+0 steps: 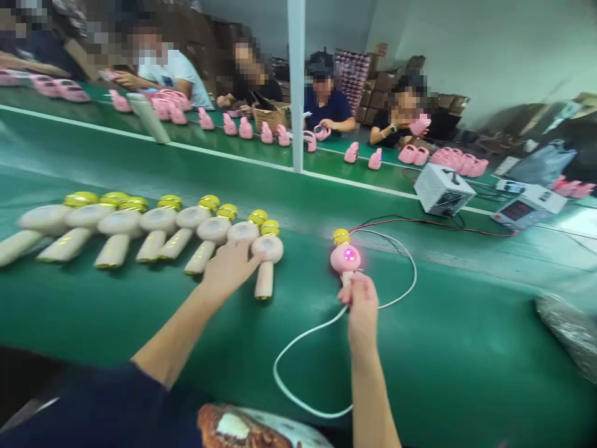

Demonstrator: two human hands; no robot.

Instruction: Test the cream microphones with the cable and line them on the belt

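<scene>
My right hand [360, 306] is closed around the handle of a pink toy microphone [345, 255] with a gold top and a lit pink light, held upright on the green belt [443, 348]. A white cable [303, 339] loops from its base. My left hand [229, 269] reaches into a row of several cream toy microphones [158, 227] with gold tops lying on the belt. Its fingers touch the rightmost ones [265, 252], and they look partly curled.
A white power box [441, 188] and a meter unit [527, 208] stand at the belt's right, with red and black wires [433, 225]. A white post [296, 87] rises at the far edge. Across it, several people handle pink toys [459, 160]. A plastic bag [566, 330] lies right.
</scene>
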